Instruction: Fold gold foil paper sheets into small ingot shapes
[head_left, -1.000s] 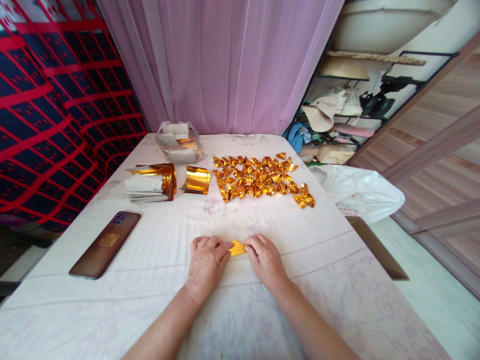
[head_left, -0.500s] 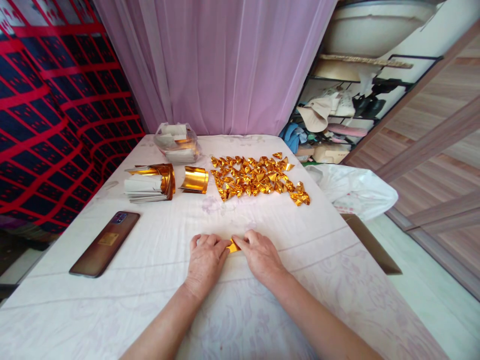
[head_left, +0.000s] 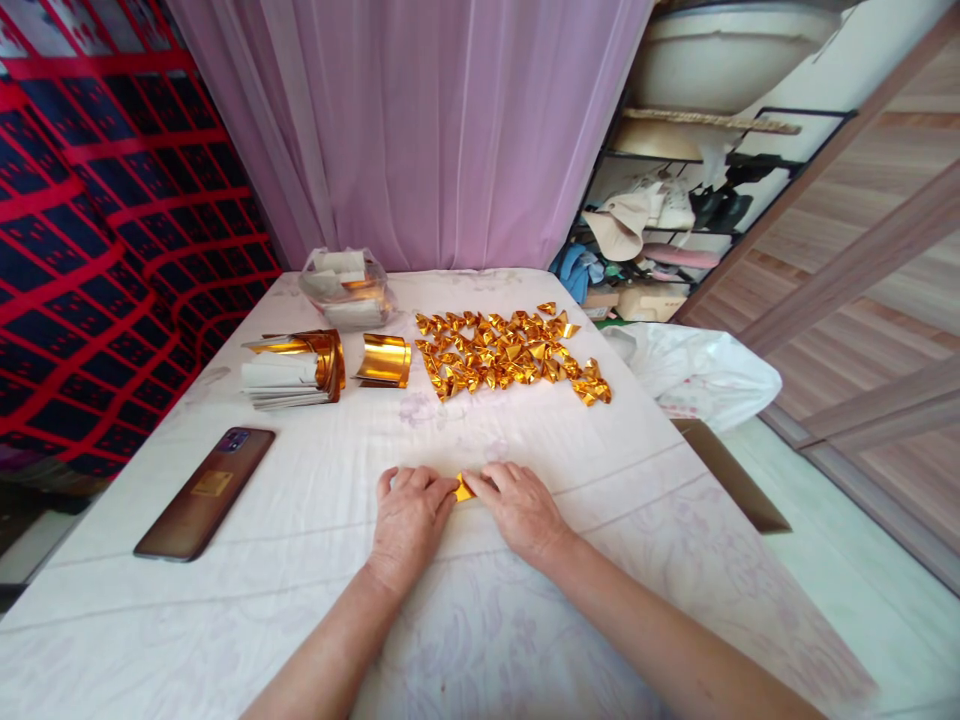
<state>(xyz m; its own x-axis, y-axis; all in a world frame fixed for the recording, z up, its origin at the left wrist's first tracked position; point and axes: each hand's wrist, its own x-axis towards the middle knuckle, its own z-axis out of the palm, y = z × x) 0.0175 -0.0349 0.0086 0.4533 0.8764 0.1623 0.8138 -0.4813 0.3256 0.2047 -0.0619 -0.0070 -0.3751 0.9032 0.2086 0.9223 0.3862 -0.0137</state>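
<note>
Gold paper [head_left: 463,489] lies pinched flat on the table [head_left: 315,520] between the two sets of fingers, only a small corner of it showing in the gap. The left hand [head_left: 409,515] has its fingers [head_left: 420,482] curled down over one end, and the right hand [head_left: 519,508] presses its fingers [head_left: 491,480] on the other end; both are closed on the piece with their tips almost touching, so this one looks part-folded, not finished.

Beyond the fingers, well apart toward the far side of the table, a spread of small folded gold pieces [head_left: 510,355] covers a wide patch, and I judge that to be the finished work, many dozens of them. Beyond and to the left of the fingers sits a curled gold sheet [head_left: 384,360], and just beside that a stack of gold and white sheets [head_left: 289,368], which suggests plenty is left unfolded. Farther back stands a clear bag [head_left: 346,288] with more sheets inside.

Left of the left hand, near the table's edge, lies a phone [head_left: 204,492]. Off to the right, past the table's side, a white plastic bag [head_left: 694,375] rests.
</note>
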